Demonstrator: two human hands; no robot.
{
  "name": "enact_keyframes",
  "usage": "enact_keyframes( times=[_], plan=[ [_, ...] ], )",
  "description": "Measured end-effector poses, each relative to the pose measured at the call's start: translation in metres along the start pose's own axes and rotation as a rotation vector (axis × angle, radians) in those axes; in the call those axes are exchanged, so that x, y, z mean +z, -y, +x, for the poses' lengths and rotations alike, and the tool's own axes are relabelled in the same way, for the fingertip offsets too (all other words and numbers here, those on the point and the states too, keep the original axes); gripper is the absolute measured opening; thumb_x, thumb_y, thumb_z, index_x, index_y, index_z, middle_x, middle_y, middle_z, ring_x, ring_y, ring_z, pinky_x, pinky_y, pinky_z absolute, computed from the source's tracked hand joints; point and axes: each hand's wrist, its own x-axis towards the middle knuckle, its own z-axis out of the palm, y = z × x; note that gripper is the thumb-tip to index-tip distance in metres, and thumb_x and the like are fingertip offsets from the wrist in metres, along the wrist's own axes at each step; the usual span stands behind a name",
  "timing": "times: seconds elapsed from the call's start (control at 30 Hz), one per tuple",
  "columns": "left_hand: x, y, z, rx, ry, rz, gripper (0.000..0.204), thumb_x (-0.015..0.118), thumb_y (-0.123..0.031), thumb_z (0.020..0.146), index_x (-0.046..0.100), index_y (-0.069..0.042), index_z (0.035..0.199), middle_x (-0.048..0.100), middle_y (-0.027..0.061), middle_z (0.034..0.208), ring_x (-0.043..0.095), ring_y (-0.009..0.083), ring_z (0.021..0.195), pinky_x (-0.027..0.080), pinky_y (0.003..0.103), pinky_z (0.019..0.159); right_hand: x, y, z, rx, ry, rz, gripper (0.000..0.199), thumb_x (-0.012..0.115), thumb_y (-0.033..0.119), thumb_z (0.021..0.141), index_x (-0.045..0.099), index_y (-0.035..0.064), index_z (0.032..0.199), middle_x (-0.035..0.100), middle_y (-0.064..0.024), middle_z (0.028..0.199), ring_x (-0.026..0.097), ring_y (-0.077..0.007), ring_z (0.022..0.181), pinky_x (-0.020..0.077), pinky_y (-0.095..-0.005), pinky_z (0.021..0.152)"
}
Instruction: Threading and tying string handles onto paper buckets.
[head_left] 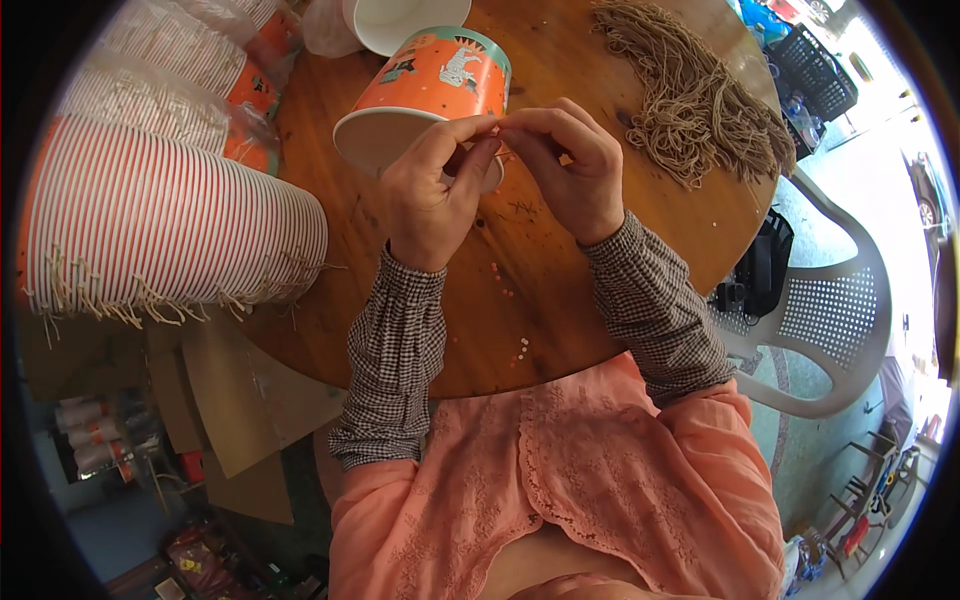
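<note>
Fingers of left hand [432, 195] and right hand [568, 165] pinch together at the rim of an orange paper bucket [430, 95] lying tilted on the round wooden table [560, 300]; what they pinch is too small to tell. Risk: bucket rolls, unsteadied.

An informal home workshop for finishing paper cups: long nested stacks of striped cups [170, 225] lie on a round wooden table [560, 290], with a heap of cut string [700, 95], cardboard sheets [240, 400] and a plastic chair [835, 320]
</note>
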Motion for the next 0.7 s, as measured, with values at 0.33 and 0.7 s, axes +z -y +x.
enact_keyframes(
  times=[0.33,0.7],
  plan=[
    [-0.008,0.003,0.000,-0.324,0.070,-0.469,0.016,0.060,-0.003,0.092,0.060,0.002,0.107,0.067,0.0062,0.090,0.063,0.0087,0.078,0.051,0.022,0.066,-0.005,0.001,0.002,0.492,0.115,0.525,0.011,0.062,0.004,0.090,0.062,-0.0003,0.100,0.066,-0.0028,0.081,0.057,-0.0049,0.060,0.0485,-0.0200,0.054],
    [-0.016,0.012,0.001,-0.375,0.061,-0.677,0.013,0.055,-0.004,0.095,0.056,0.001,0.106,0.063,0.0048,0.086,0.054,0.0054,0.071,0.046,0.019,0.064,-0.007,-0.006,0.003,0.203,0.111,0.262,0.011,0.062,0.000,0.087,0.063,0.0012,0.097,0.066,-0.0047,0.090,0.060,-0.0079,0.071,0.0480,-0.0206,0.058]
  ],
)
